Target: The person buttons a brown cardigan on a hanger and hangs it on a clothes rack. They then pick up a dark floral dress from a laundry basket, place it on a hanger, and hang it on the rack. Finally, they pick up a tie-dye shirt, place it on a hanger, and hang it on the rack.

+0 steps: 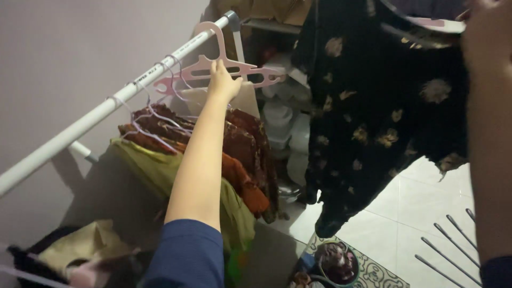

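Nearest, a patterned mat [373, 272] lies on the tiled floor [426, 213]. The right hand [488, 48], blurred at the frame edge, seems to hold up a black flowered garment [373, 106]; its grip cannot be told. Beyond, olive and brown clothes [234, 144] crowd the white rail [106, 109]. Farthest, the left hand [223, 80] has its fingers closed around a pink hanger [213, 69] hooked on the rail.

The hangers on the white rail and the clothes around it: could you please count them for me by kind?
Pink plastic hanger, touched by the left hand: 1
Thin wire hangers on the white rail: at least 3, too tangled to count exactly
Brown patterned garments: 1 bunch
Olive green garment: 1
Black flowered garment, held up by the right hand: 1
Total: at least 7
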